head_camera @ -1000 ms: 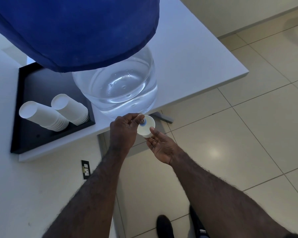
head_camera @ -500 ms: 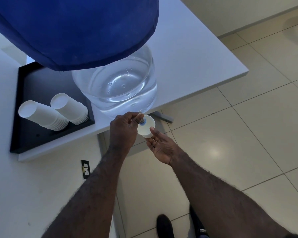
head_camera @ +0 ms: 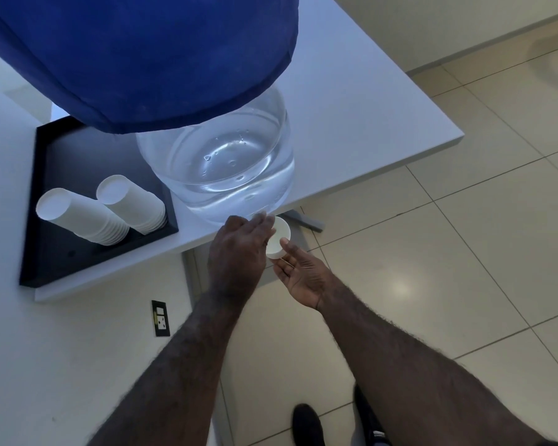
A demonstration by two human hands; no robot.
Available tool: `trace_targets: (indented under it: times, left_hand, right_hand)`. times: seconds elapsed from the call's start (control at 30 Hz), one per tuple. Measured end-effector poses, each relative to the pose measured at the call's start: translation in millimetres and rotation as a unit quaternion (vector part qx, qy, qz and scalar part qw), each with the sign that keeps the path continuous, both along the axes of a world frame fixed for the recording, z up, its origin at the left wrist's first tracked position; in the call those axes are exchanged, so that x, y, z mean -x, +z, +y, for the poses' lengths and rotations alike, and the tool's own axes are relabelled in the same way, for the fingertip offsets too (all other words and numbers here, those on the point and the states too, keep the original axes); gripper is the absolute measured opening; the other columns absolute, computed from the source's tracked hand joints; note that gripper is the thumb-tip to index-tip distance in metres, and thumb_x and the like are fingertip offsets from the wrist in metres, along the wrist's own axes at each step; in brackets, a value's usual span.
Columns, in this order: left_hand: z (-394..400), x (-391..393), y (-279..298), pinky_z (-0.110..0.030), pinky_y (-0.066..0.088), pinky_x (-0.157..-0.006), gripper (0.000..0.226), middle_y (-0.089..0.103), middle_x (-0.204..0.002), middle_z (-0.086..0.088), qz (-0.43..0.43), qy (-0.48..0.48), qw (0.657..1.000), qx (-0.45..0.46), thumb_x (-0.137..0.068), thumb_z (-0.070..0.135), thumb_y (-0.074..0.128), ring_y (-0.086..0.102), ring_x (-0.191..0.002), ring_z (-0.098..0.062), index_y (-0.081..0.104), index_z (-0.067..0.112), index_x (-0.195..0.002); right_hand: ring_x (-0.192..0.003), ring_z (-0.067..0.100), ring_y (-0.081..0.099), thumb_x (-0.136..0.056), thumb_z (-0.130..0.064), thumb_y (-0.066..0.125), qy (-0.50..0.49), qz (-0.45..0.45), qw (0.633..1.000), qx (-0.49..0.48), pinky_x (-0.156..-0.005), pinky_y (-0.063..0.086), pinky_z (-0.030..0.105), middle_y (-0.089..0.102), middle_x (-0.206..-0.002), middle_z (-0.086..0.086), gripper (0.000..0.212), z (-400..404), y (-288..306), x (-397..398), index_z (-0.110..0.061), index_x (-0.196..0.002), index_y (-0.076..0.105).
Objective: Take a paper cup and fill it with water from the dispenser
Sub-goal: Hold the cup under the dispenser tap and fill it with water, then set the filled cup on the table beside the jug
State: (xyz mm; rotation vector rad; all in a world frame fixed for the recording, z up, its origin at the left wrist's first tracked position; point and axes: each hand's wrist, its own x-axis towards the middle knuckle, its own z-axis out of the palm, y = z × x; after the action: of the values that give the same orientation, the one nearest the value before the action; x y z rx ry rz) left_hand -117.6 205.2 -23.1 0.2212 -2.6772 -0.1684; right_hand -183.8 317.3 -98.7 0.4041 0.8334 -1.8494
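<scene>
Because the tap sits low at the bench (head_camera: 351,101) edge, the right hand (head_camera: 303,275) pinches the paper cup (head_camera: 279,239) under the dispenser (head_camera: 219,165), while the left hand (head_camera: 239,249) reaches over it, its grip hidden.

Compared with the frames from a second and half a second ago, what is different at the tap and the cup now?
The left hand has opened flat and moved over the tap; the blue tap tip seen earlier above the cup is now hidden under it. The right hand keeps holding the paper cup from below at the same spot. The water bottle, cup stacks and black tray have not moved.
</scene>
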Motion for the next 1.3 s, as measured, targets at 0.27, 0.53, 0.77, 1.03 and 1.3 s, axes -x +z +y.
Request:
trace_targets:
  times: [0.27, 0.53, 0.77, 1.03, 1.3]
  left_hand:
    - [-1, -9, -16, -0.037, 0.055, -0.076, 0.033, 0.065, -0.128, -0.007, -0.01, -0.001, 1.0, 0.029, -0.09, 0.03, 0.064, 0.061, -0.097, -0.025, 0.069, 0.009, -0.116]
    - [-1, -6, -15, -0.038, 0.056, -0.076, 0.035, 0.066, -0.128, -0.006, -0.011, 0.006, 0.998, -0.057, -0.093, 0.034, 0.056, 0.061, -0.099, -0.025, 0.07, 0.01, -0.115]
    - [0, -5, -6, -0.038, 0.058, -0.07, 0.032, 0.07, -0.119, -0.005, -0.004, 0.014, 0.997, -0.076, -0.086, 0.034, 0.066, 0.063, -0.093, -0.024, 0.073, 0.013, -0.109]
    - [4, -6, -2, -0.038, 0.058, -0.073, 0.027, 0.071, -0.117, -0.002, -0.007, 0.037, 0.994, -0.098, -0.08, 0.028, 0.075, 0.064, -0.09, -0.024, 0.075, 0.015, -0.104]
    - [8, -6, 1, -0.038, 0.059, -0.074, 0.025, 0.071, -0.118, 0.001, -0.021, 0.061, 0.99, -0.123, -0.079, 0.027, 0.076, 0.064, -0.092, -0.023, 0.076, 0.019, -0.103]
  right_hand:
    - [-0.113, 0.02, 0.057, -0.086, -0.023, 0.069, -0.006, -0.011, 1.0, -0.003, -0.113, 0.036, 0.032, 0.066, -0.108, 0.007, 0.052, -1, 3, 0, -0.003, -0.132, 0.054]
    - [-0.114, 0.023, 0.058, -0.075, -0.024, 0.075, -0.02, -0.019, 0.999, -0.022, -0.106, 0.043, 0.03, 0.065, -0.114, 0.012, 0.059, 8, 1, -1, -0.003, -0.126, 0.057]
    - [-0.114, 0.027, 0.058, -0.065, -0.022, 0.08, -0.061, -0.036, 0.996, -0.045, -0.103, 0.046, 0.031, 0.063, -0.117, 0.015, 0.063, 32, 0, 1, -0.002, -0.121, 0.059]
    - [-0.116, 0.03, 0.058, -0.069, -0.018, 0.078, -0.109, -0.032, 0.993, -0.036, -0.107, 0.044, 0.034, 0.059, -0.119, 0.015, 0.049, 62, 16, 15, -0.002, -0.113, 0.062]
    - [-0.116, 0.031, 0.057, -0.07, -0.012, 0.074, -0.17, 0.007, 0.985, 0.003, -0.112, 0.04, 0.041, 0.058, -0.113, 0.018, 0.04, 64, 68, 58, -0.002, -0.106, 0.06]
